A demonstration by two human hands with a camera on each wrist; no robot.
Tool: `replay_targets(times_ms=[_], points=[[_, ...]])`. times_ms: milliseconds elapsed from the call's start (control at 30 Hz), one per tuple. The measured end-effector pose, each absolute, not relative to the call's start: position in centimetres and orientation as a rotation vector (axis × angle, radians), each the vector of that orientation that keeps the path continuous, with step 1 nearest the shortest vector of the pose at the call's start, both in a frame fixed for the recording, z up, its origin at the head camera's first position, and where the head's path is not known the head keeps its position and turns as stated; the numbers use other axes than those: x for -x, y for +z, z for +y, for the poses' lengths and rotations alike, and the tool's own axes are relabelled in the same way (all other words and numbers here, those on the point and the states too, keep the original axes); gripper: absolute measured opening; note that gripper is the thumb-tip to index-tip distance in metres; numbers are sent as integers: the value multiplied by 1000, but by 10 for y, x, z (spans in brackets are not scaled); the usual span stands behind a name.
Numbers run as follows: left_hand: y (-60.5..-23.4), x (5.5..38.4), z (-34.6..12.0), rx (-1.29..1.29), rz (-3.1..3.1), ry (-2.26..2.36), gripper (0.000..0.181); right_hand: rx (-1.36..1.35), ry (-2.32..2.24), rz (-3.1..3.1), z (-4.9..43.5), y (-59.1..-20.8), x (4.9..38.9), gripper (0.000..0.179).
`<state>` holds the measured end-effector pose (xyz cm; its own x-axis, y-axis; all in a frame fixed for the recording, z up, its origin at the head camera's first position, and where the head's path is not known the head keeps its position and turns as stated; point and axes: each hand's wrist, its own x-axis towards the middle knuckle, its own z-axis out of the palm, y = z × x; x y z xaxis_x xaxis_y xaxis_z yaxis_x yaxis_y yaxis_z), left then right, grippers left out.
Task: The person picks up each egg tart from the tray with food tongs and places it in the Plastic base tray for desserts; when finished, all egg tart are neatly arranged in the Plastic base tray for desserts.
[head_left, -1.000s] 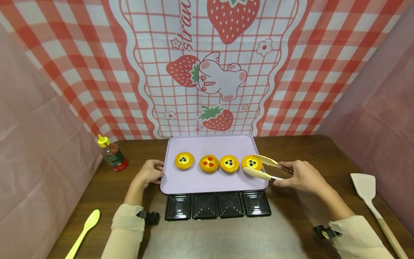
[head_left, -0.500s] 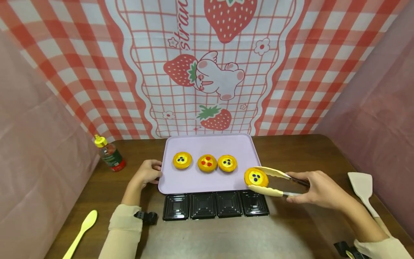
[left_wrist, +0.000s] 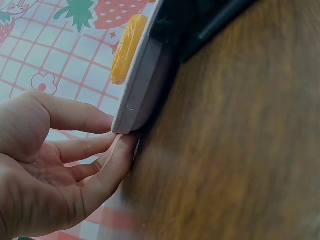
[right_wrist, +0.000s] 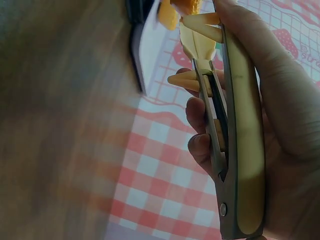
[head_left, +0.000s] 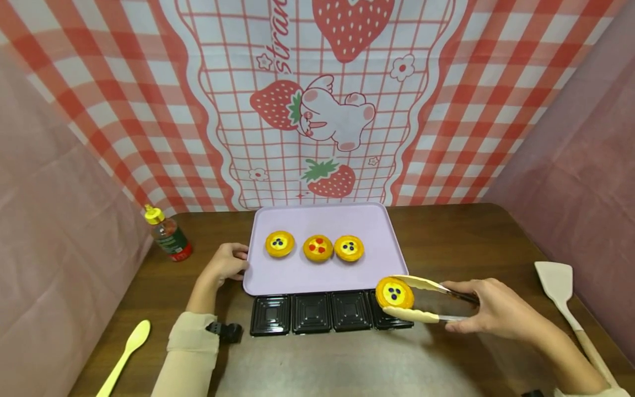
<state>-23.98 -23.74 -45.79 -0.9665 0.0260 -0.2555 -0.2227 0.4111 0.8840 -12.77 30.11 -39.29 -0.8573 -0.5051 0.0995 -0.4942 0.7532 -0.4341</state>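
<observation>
My right hand [head_left: 503, 313] grips a pair of tongs [head_left: 414, 315] with cream scalloped tips and metal arms. Between the tips is an egg tart [head_left: 394, 294] with blue berries on top, held over the rightmost square of a black compartmented tray [head_left: 311, 313]. On the lilac tray [head_left: 288, 277] sit two more blueberry tarts [head_left: 280, 243] and a tart with red toppings [head_left: 318, 248]. My left hand [head_left: 228, 262] holds this tray by its left edge; in the left wrist view, fingers [left_wrist: 95, 117] pinch the tray's corner. The right wrist view shows fingers wrapped around the tongs [right_wrist: 245, 130].
A sauce bottle [head_left: 170, 236] with a yellow cap stands at the back left. Nearer on the left lies a yellow spoon [head_left: 130, 347]. A pale spatula [head_left: 563, 295] lies along the right side. A checked strawberry cloth [head_left: 327, 127] hangs behind the table.
The tongs have lifted the rightmost tart off the lilac tray and brought it toward me, over the black tray. My left hand has stayed at the tray's edge.
</observation>
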Motion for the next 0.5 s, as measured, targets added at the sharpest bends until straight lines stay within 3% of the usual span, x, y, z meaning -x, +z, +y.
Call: replay_targets(times_ms=[500], points=[[-457, 239, -238, 166, 2428, 1590, 52, 813, -701, 2868, 298, -409, 127, 73]])
